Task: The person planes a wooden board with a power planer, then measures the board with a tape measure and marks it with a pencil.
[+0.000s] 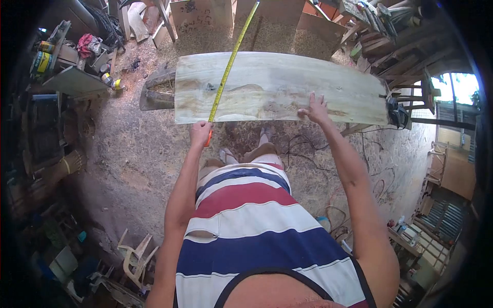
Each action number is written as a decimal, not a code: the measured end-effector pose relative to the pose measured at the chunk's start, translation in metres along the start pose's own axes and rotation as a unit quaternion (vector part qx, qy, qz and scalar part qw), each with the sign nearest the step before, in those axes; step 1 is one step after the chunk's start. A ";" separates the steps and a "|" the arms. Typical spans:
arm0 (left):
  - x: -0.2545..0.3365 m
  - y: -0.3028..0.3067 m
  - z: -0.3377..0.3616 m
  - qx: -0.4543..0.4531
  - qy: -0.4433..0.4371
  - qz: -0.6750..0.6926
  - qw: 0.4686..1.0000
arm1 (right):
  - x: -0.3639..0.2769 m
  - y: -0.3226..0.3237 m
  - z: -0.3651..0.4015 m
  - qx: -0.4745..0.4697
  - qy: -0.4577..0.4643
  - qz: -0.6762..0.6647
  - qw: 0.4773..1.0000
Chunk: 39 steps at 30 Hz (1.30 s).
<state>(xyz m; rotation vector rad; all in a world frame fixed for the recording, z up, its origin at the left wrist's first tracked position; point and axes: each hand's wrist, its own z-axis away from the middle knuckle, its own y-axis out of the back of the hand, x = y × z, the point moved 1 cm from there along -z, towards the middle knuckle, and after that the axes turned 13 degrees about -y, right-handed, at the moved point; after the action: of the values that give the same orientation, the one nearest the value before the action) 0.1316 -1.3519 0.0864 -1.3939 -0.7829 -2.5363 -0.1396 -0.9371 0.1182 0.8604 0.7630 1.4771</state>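
A wide pale wooden board [287, 77] with brown stains lies flat across the view in front of me. My left hand [201, 134] is closed around the orange case of a tape measure [208, 137] at the board's near edge. From it the yellow blade runs slantwise over the board's left part and extends past the far edge. My right hand [315, 109] rests on the board near its front edge, right of centre, with fingers spread. Part of the tape case is hidden by my left fingers.
Under the board's left end shows a wooden support [158, 91]. Dark cables [308, 146] trail over the floor [133, 149] at right. Cans and a rag [88, 46] sit at upper left, stacked timber [405, 51] at upper right. A wooden chair frame [136, 259] stands lower left.
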 end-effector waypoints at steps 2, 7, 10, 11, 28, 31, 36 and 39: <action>0.002 0.000 0.003 0.014 0.005 0.017 1.000 | 0.004 0.001 -0.003 0.011 0.007 0.005 1.000; 0.003 -0.001 0.003 0.014 0.024 0.032 0.999 | 0.009 -0.002 0.003 0.051 0.048 0.011 0.998; 0.000 0.001 0.006 0.010 0.013 0.025 1.000 | 0.009 -0.006 0.005 0.056 0.060 0.009 0.997; -0.004 -0.001 0.002 0.013 0.000 0.023 1.000 | 0.010 -0.006 0.002 0.059 0.060 0.008 0.996; -0.011 -0.008 0.005 0.051 -0.002 -0.083 0.995 | -0.016 0.035 -0.005 -0.044 0.052 0.168 0.983; -0.008 -0.008 0.007 0.056 0.004 -0.091 0.994 | -0.016 0.036 -0.003 -0.039 0.046 0.168 0.984; 0.008 -0.010 0.012 0.061 0.008 -0.095 0.994 | -0.008 0.032 -0.003 -0.016 0.075 0.136 0.988; 0.002 -0.008 0.012 0.063 -0.001 -0.110 0.992 | -0.015 0.040 0.001 -0.031 0.076 0.140 0.987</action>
<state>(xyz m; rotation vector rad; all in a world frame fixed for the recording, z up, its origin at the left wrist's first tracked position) 0.1368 -1.3391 0.0906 -1.3381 -1.1334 -2.5896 -0.1591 -0.9552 0.1512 0.8394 0.7240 1.8233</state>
